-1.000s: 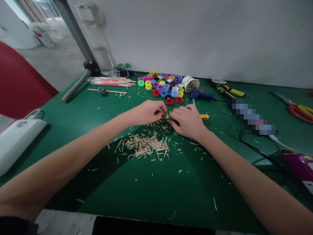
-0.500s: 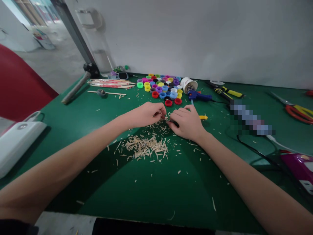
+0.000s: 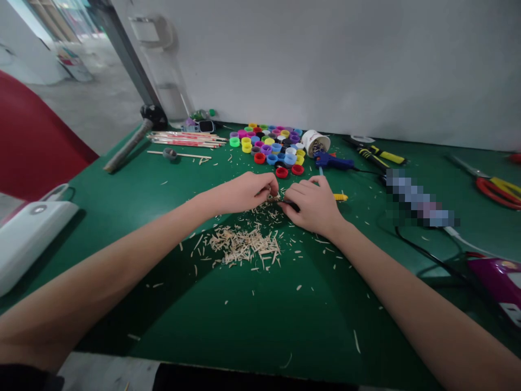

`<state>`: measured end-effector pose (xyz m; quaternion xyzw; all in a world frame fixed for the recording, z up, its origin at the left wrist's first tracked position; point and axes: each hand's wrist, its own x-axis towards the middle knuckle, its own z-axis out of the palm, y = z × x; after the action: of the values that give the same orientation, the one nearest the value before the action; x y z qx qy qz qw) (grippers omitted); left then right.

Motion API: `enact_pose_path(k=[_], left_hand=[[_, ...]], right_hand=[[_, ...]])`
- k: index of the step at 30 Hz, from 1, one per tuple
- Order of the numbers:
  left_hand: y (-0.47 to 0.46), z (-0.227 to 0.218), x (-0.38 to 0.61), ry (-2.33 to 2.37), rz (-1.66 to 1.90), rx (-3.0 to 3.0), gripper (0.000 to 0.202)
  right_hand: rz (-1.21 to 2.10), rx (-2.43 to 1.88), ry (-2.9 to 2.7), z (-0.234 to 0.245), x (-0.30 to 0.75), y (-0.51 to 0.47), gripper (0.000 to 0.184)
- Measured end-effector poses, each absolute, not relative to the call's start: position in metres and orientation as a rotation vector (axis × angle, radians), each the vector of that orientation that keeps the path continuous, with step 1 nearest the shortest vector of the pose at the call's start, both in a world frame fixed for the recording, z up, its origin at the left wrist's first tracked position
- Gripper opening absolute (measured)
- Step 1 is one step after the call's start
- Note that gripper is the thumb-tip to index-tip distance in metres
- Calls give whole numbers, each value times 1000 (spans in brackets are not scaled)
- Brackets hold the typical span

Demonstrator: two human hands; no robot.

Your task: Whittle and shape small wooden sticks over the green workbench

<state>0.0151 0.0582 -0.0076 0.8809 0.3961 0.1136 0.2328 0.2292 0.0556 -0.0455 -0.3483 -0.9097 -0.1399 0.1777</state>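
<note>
My left hand (image 3: pixel 252 191) is closed in a pinch above the wood shavings, its fingertips bent down. Whatever lies between the fingertips is too small to make out. Right beside it, my right hand (image 3: pixel 313 203) is wrapped round a dark, slim tool (image 3: pixel 290 205) that shows only at the thumb side. A yellow ridged piece (image 3: pixel 341 197) sticks out past the far side of this hand; whether it belongs to the same tool I cannot tell. Below both hands lies a heap of pale wood shavings (image 3: pixel 244 244), with loose slivers scattered around.
Behind the hands stand many coloured bottle caps (image 3: pixel 266 149), a tipped white tub (image 3: pixel 315 142) and a blue glue gun (image 3: pixel 334 161). Wrapped sticks (image 3: pixel 187 139) lie back left; scissors (image 3: pixel 499 191) and a purple power strip (image 3: pixel 499 282) are right. A white box (image 3: pixel 35 239) sits left.
The left fingers have shifted slightly, and a small dark piece seen by them earlier no longer shows. My right hand stays in nearly the same place. The view has moved a little.
</note>
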Motion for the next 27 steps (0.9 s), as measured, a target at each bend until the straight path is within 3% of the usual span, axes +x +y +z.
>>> enact_pose_path(k=[17,27], left_hand=[[63,-10,11,999,391,2250,16],[54,36,2,1015,832,2093,17]], right_hand=[[-304,-1013,-2588,-44,230,55,20],[-46,-1072,-2306,-29,242,42,21]])
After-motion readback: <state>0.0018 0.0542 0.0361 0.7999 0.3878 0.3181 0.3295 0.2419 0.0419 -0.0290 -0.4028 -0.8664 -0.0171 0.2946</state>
